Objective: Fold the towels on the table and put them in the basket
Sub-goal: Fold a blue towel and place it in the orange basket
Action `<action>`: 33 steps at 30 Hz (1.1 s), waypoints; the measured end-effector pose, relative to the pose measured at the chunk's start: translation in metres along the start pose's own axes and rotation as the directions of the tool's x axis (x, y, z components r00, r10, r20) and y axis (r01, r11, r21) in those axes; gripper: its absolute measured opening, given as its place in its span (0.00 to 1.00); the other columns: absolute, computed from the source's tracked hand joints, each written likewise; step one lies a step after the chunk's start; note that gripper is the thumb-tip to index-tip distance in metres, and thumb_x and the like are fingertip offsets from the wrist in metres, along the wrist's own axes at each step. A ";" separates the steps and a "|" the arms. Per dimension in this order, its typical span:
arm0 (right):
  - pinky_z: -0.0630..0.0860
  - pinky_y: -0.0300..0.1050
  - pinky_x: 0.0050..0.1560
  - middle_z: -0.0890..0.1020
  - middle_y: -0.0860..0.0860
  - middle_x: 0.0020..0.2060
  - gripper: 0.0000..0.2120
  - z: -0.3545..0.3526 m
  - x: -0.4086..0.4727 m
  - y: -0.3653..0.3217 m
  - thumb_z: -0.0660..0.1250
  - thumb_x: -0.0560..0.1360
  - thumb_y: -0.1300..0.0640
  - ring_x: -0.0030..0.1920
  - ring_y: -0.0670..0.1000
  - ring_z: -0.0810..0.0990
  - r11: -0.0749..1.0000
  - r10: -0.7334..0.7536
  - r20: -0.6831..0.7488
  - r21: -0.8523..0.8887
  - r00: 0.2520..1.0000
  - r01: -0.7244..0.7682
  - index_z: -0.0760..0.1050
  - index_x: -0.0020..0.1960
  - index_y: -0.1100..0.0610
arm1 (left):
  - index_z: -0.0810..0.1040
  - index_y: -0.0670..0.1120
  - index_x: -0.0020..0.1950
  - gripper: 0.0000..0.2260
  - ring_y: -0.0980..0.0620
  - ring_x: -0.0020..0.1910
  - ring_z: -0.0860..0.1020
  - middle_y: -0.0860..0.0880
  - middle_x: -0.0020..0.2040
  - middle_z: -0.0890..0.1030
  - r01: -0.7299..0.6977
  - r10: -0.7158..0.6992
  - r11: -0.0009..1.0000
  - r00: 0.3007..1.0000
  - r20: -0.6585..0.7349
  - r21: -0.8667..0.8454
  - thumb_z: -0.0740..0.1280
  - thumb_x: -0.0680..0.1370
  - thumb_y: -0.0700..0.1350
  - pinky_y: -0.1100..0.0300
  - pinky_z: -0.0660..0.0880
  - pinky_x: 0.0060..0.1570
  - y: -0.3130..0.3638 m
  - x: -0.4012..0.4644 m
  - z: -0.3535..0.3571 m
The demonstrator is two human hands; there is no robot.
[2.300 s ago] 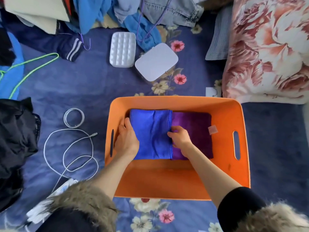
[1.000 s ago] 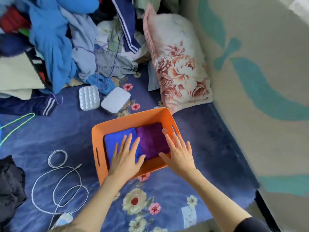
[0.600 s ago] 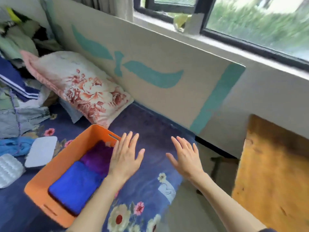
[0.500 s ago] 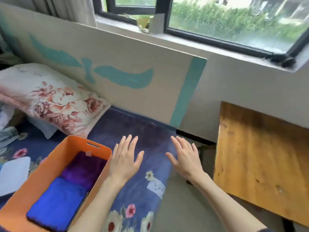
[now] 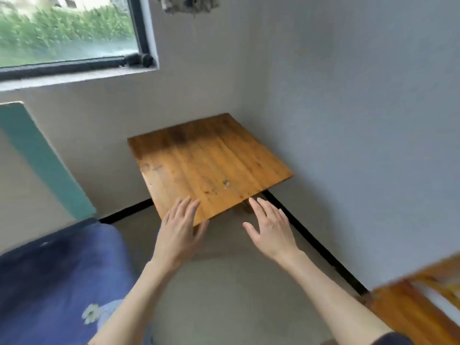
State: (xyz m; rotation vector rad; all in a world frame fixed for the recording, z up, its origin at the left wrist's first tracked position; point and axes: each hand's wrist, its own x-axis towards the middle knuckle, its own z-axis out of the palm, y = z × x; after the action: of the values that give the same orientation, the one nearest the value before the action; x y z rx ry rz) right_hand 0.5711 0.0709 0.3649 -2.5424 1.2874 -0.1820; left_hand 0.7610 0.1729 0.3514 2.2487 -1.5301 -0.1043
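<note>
Head view, one wooden table (image 5: pixel 209 160), two empty, flat hands: left hand (image 5: pixel 178 235), right hand (image 5: pixel 270 229)

The table (image 5: pixel 209 165) top is brown wood, smooth and a bit shiny, with dark marks. Left of the table, the blanket (image 5: pixel 57 277) is soft blue cloth. The wall (image 5: pixel 348 95) behind looks matt.

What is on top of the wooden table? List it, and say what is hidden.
The wooden table shows only bare planks with a few dark marks; no towel lies on it. The left hand covers part of its near corner, and the right hand hovers open just off its near edge.
</note>
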 end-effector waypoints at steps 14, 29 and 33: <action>0.58 0.52 0.73 0.59 0.50 0.75 0.27 -0.094 -0.298 0.270 0.54 0.80 0.46 0.74 0.51 0.57 0.713 0.690 -0.266 0.092 0.673 -0.695 0.53 0.76 0.52 | 0.69 0.46 0.69 0.22 0.46 0.73 0.62 0.46 0.71 0.68 -0.632 0.702 0.708 0.679 0.215 -0.316 0.59 0.79 0.55 0.51 0.63 0.68 0.385 -0.055 0.132; 0.62 0.51 0.70 0.66 0.55 0.71 0.26 -0.102 -0.544 0.430 0.58 0.79 0.49 0.72 0.54 0.62 0.188 0.957 -0.271 0.286 0.109 -0.940 0.59 0.74 0.58 | 0.63 0.49 0.72 0.22 0.49 0.72 0.62 0.49 0.72 0.66 -0.803 0.938 0.223 0.022 0.347 -0.552 0.56 0.80 0.55 0.52 0.64 0.69 0.675 -0.203 0.269; 0.64 0.51 0.68 0.69 0.56 0.69 0.26 -0.107 -0.588 0.475 0.58 0.78 0.49 0.70 0.55 0.66 0.116 0.971 -0.238 0.337 0.034 -0.934 0.61 0.73 0.58 | 0.63 0.49 0.72 0.21 0.50 0.71 0.63 0.49 0.71 0.66 -0.784 0.919 0.192 -0.068 0.389 -0.591 0.57 0.80 0.53 0.53 0.64 0.69 0.737 -0.235 0.302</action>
State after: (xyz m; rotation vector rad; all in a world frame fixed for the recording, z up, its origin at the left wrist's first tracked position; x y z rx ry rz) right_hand -0.1682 0.2566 0.3303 -0.9426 2.7692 -0.4521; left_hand -0.0620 0.0685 0.3157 0.5165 -2.9357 -0.7523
